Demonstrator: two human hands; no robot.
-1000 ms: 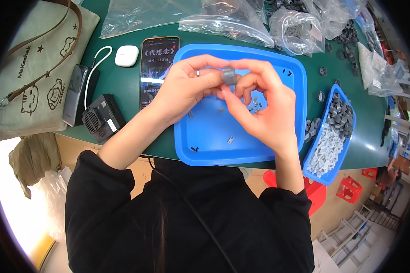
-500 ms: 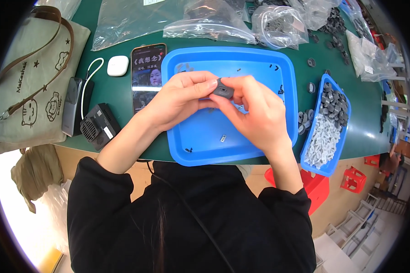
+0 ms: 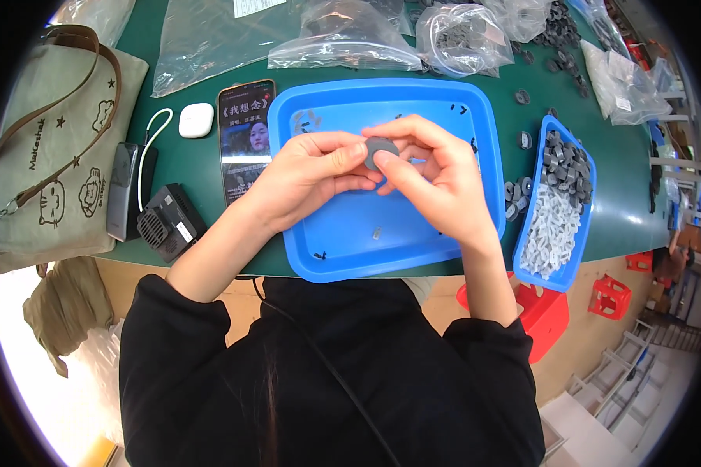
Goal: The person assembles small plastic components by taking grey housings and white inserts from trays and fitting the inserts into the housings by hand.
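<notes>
At frame centre I watch left hand and right hand pinching one dark-grey rounded plastic piece; I judge this handling step next needs steady grip.

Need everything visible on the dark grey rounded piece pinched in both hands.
The dark grey, rounded, plastic-looking piece is small and dull, with a broad, fairly plain face toward the camera. Fingers hide parts of its edge, so its full outline and underside cannot be told. It is held up over the large blue rectangular plastic tray. The person's left grip has its thumb at the piece's left edge; the right grip has its thumb at the lower right.
</notes>
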